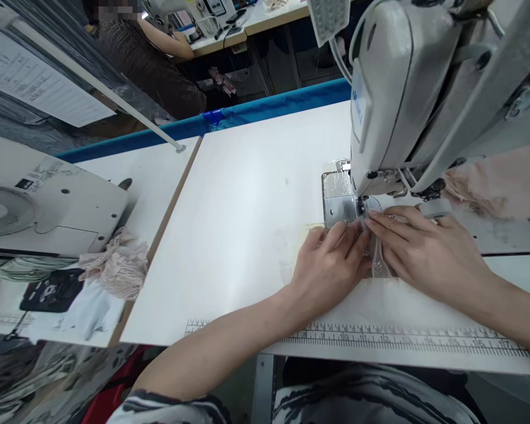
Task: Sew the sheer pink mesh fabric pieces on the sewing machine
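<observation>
A narrow strip of sheer pale fabric [380, 262] lies under the needle area of a white sewing machine [382, 100]. My left hand [331, 262] has its fingers curled and closed on the strip, just in front of the metal needle plate [341, 206]. From the right, my right hand [428, 247] pinches the same fabric with its fingers pressed together, the tips close to the presser foot. Its thumb is hidden beneath the fingers. The fingertips of both hands nearly meet at the fabric.
A printed ruler [380, 338] runs along the front edge of the white table [229, 235]. Pale pink fabric [503, 179] lies behind my right hand. Leftward are another machine [48, 194] and a ruffled pink bundle [119, 265]. A person [154, 70] sits beyond the blue cloth edge [282, 106].
</observation>
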The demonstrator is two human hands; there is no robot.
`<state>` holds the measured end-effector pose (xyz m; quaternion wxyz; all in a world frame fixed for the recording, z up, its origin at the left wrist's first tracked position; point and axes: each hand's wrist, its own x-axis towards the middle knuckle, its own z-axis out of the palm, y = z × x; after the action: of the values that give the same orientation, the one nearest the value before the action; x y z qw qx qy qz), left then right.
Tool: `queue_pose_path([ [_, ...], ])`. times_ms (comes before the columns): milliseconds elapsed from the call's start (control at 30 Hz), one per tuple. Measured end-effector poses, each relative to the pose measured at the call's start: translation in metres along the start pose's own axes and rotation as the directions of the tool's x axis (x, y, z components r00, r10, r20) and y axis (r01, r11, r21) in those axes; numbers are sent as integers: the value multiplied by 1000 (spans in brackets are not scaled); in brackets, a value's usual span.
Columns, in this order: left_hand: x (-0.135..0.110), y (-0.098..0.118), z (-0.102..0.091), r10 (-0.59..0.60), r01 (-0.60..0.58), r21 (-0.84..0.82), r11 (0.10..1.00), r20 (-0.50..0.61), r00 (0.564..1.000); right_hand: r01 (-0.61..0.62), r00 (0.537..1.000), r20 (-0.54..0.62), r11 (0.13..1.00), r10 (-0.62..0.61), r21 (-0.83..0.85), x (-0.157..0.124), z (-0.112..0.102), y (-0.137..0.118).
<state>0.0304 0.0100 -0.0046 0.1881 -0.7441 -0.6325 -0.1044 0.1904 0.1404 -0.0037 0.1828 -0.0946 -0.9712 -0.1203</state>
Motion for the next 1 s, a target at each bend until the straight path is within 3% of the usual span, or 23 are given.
queue_pose_path([
  [333, 6, -3, 5, -23, 22, 30, 999, 47, 999, -4, 1000, 3, 999, 4, -37, 5, 4, 5],
  [1000, 6, -3, 8, -34, 33, 34, 999, 31, 999, 0, 999, -34, 999, -1, -42, 3, 9, 8],
])
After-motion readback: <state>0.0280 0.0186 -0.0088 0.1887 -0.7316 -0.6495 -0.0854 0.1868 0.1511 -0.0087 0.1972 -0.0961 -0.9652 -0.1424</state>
